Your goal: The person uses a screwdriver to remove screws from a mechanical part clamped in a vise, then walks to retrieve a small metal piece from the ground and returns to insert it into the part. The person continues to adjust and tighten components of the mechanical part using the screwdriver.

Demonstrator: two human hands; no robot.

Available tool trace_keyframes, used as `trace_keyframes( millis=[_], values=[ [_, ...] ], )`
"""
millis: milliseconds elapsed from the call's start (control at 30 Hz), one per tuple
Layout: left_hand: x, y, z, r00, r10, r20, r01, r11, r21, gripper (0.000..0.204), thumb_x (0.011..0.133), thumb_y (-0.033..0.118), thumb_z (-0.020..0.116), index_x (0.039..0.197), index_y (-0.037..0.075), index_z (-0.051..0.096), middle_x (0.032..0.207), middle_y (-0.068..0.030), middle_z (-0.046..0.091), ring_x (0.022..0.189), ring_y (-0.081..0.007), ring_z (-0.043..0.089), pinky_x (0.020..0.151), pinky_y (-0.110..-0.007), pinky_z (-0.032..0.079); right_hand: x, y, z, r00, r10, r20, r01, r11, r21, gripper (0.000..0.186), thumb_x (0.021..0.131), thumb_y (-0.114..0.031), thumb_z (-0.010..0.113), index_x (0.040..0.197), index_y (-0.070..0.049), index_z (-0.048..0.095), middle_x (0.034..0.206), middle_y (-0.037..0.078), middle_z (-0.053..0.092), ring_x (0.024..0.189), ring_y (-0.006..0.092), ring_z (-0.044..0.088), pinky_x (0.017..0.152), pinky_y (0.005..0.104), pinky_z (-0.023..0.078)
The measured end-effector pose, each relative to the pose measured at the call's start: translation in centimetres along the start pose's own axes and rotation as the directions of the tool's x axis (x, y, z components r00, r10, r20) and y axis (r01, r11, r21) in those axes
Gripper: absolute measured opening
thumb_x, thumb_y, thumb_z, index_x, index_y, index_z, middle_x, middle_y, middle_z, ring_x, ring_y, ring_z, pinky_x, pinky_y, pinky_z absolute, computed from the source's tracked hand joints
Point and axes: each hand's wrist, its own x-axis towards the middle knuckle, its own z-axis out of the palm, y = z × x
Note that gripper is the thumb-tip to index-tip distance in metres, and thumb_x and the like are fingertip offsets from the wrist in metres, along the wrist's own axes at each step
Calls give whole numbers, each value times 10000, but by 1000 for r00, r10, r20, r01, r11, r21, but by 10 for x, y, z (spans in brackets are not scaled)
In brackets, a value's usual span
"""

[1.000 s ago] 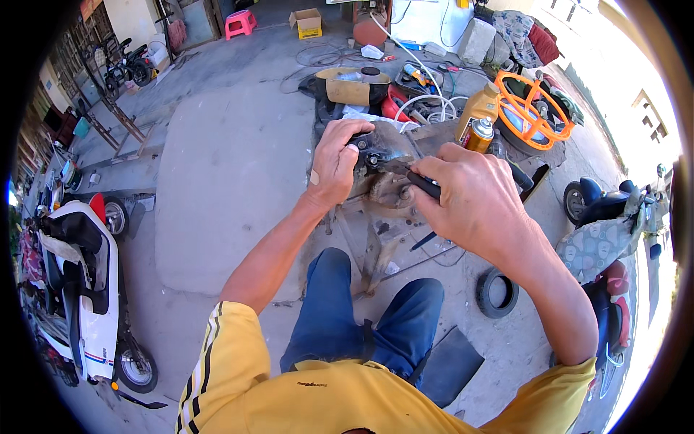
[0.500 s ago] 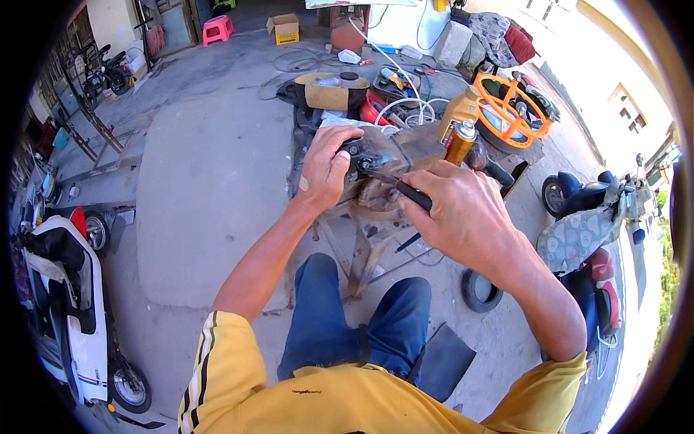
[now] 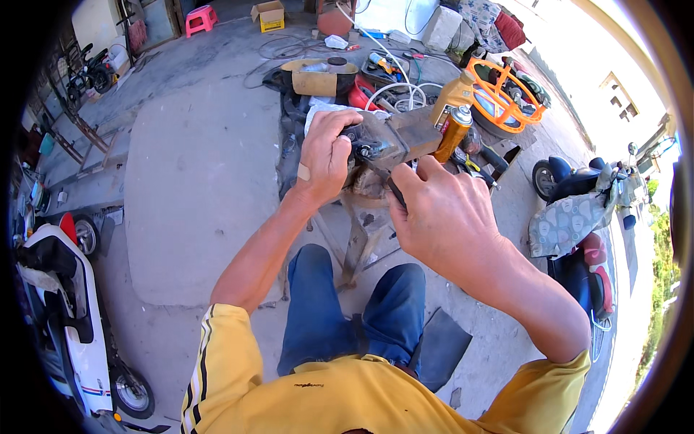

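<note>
Left hand [image 3: 329,155] clamped around small dark greasy metal part [image 3: 365,148] at rusty steel stand [image 3: 416,134] edge. Right hand [image 3: 441,217] closed on black tool handle [image 3: 396,194]. Likely heavy, rigid, slippery; hold body.

Wearer: yellow short-sleeved shirt [image 3: 347,398] with black and white stripes down left sleeve [image 3: 206,347]; blue denim trousers [image 3: 318,318]. Forearms bare. Small adhesive plaster on left hand [image 3: 325,155], at thumb base.
</note>
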Motion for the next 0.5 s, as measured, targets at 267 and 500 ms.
trace_keyframes(
  millis=[267, 500],
  values=[
    [4, -7, 0, 1000, 14, 9, -14, 1000, 21, 443, 954, 155, 478, 1279, -28, 715, 1336, -191, 703, 1271, -348, 606, 1152, -440, 459, -5, 26, 4, 988, -102, -120, 99, 995, -29, 279, 1005, -303, 711, 1091, -43, 761, 940, 159, 726, 762, 355, 761, 630, 485, 590],
    [-2, -10, -1, 999, 50, -6, -50, 998, 32, 434, 952, 158, 479, 1262, -33, 715, 1316, -187, 707, 1258, -347, 613, 1134, -438, 469, -21, 4, -14, 998, 11, -66, -16, 997, -81, 275, 997, -294, 738, 1144, -67, 786, 927, 139, 711, 781, 360, 739, 674, 499, 569]
  ],
)
